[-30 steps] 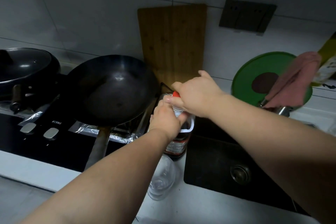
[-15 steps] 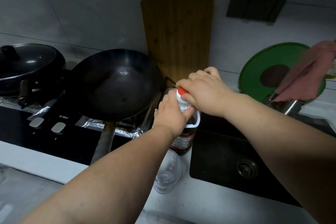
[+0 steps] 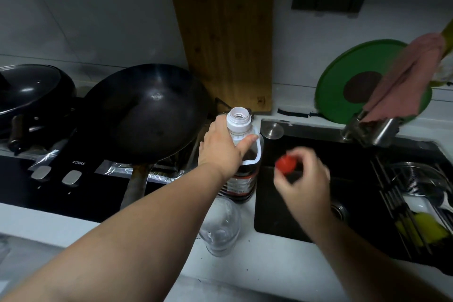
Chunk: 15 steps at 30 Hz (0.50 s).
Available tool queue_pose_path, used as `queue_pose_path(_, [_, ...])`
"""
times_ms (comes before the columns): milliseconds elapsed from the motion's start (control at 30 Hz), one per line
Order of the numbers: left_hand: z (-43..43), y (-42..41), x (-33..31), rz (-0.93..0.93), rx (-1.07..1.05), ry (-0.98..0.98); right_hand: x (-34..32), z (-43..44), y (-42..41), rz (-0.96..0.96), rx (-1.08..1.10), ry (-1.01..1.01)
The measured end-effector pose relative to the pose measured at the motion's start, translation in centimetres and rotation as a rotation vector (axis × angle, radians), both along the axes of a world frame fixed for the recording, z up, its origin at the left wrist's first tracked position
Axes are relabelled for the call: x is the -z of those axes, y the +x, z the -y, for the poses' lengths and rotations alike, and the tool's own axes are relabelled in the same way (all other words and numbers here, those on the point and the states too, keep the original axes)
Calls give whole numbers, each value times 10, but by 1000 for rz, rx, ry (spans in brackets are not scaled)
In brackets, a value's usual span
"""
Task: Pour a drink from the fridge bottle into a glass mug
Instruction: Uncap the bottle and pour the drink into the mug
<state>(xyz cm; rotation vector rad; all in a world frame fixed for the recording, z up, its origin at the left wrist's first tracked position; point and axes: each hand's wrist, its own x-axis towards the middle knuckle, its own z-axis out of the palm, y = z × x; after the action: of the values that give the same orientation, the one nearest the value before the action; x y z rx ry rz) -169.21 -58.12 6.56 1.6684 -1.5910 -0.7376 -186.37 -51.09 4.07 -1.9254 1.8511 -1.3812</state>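
Beside the sink, left hand is gripping upright, uncapped bottle at its neck; right hand is pinching red cap. Glass mug is standing just nearer, below left forearm.

Obs., colours only, placed relative to the dark-liquid plastic bottle that your left hand grips:

- Bottle: white neck and handle, contents dark brown-black, label red and white.
- Small round cap pinched in your right hand, right of the bottle: red, blurred.
- Round steel wok, left of it: black.
- Upright wooden cutting board, behind it: mid brown, streaked grain.
- Round plastic lid, far right: green with a dark brown centre.
- Draped cloth over that lid: dusty pink.
- Clear glass mug, in front: colourless.
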Motion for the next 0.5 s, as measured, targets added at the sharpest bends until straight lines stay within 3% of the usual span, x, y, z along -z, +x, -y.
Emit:
queue_pose_path(100, [-1,1,0,20,5,-37,69,-50,-2,-145,-25,243])
queue_pose_path(233, [0,1,5,35,-5,-76,114,-85,10,-423,-149,456])
queue_pose_path(500, [-3,0,5,-2,-20,-73,152,-103,12,-495,-175,443])
